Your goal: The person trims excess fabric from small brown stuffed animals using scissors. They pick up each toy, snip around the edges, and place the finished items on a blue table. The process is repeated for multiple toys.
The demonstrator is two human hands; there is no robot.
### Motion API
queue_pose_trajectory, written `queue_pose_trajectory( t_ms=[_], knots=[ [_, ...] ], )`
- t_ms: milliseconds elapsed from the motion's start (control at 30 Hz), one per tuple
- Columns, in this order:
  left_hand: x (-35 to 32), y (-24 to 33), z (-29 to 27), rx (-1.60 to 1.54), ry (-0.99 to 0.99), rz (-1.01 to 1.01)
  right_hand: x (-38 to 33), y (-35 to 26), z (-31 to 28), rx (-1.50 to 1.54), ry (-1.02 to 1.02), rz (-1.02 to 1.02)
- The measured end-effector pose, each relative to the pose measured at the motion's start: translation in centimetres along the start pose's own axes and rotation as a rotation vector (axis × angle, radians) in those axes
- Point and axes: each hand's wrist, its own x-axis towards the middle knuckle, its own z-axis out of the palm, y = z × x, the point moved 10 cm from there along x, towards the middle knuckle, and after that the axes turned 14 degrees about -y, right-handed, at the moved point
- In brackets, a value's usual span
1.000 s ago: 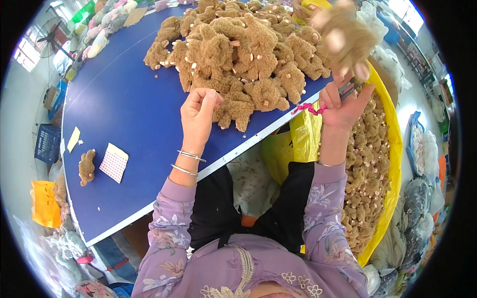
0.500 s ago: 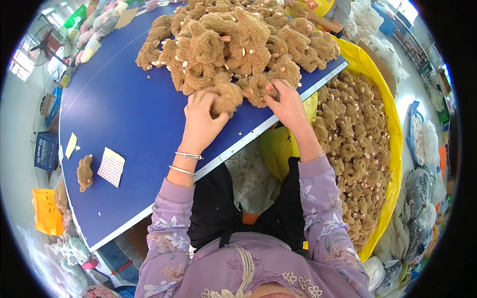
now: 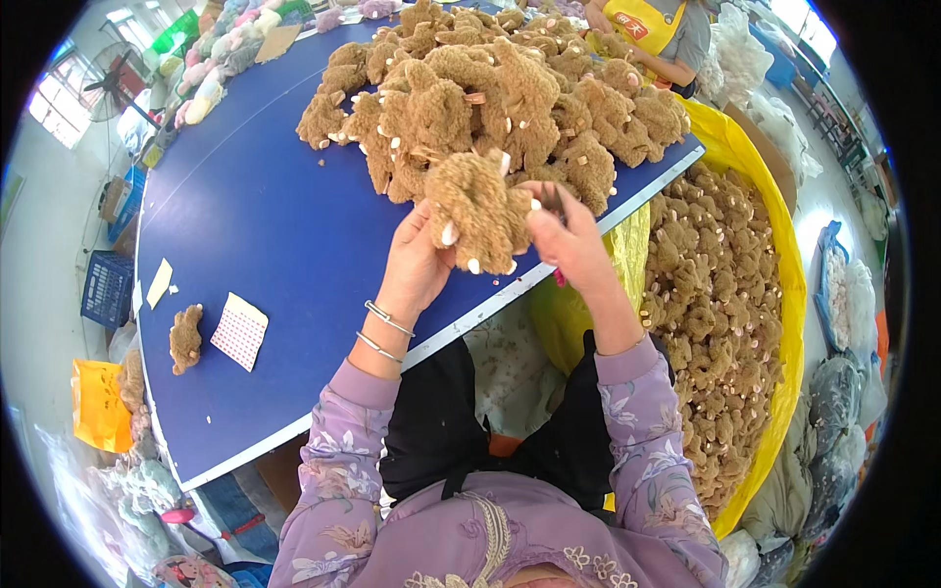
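My left hand [image 3: 417,250] is closed on the edge of a brown curly plush piece [image 3: 475,211] with small pale tips, lifted over the front edge of the blue table [image 3: 294,255]. Close against its right side is my right hand [image 3: 573,235], with its fingers closed around thread snips [image 3: 552,199]. A dark blade shows by the fingers and a magenta end pokes out under the palm. Most of the tool is hidden by the hand. Just behind both hands rises a heap of similar brown plush pieces [image 3: 441,98].
To the right, a yellow bag [image 3: 789,343] stands full of brown plush pieces. On the table's left lie a single brown plush piece [image 3: 185,338], a dotted sheet [image 3: 240,331] and a yellow slip [image 3: 160,283]. Across the table works a person in a yellow apron [image 3: 642,24].
The plush piece has come up off the table toward me in my left hand, turned to show its pale tips. My right hand has followed, away from the heap. The whole view has shifted slightly.
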Motion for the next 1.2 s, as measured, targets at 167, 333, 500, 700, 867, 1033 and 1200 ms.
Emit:
queue_pose_trajectory(
  t_ms=[167,333,500,700,867,1033,1200],
  knots=[
    [-0.1,-0.2,1.4,0.004,0.153,-0.127,0.2,0.5,0.3,-0.154,0.083,-0.001],
    [0.1,0.2,0.4,0.149,0.113,-0.003,0.4,0.9,1.1,-0.31,0.06,0.036],
    [-0.2,0.4,-0.6,-0.046,0.207,0.07,0.7,1.2,1.3,0.09,0.081,0.011],
    [-0.3,0.5,-0.7,-0.131,0.253,0.084,1.0,2.6,1.4,0.254,0.113,0.078],
    [-0.6,2.7,-1.6,-0.107,0.379,0.19,0.2,-0.8,2.1,-0.283,0.176,-0.192],
    [-0.2,1.4,-2.2,-0.121,0.343,0.105,0.2,-2.5,5.6,-0.778,0.05,-0.298],
    [0.4,1.4,0.0,-0.13,0.235,0.044,0.5,-2.0,5.6,-0.93,0.06,-0.242]
  ],
)
